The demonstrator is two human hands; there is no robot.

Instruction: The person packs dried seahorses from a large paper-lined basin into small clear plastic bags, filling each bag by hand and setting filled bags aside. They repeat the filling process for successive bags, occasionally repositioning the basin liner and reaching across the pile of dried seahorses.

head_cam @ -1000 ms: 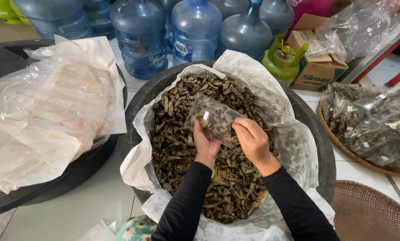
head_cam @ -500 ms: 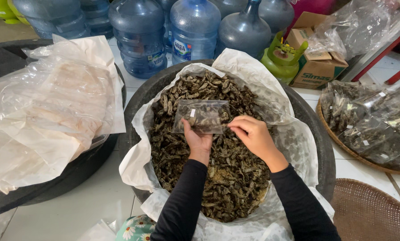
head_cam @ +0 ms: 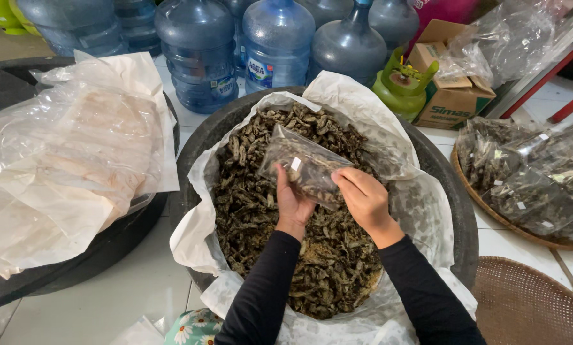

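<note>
Gripping one clear packet (head_cam: 304, 167), both hands (head_cam: 328, 198) hover above the lined basin (head_cam: 456, 211); white tiled floor (head_cam: 127, 281)

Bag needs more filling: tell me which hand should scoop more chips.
Probably right. The left hand grips the bag from below, holding it up; the right hand only pinches its edge and hangs over the chips.

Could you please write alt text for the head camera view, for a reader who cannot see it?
Both hands, left hand and right hand, hold a small clear bag of dark dried pieces above a large black basin lined with white plastic and full of the same pieces. Blue water jugs stand behind, and a flat basket of filled bags lies at right.
</note>
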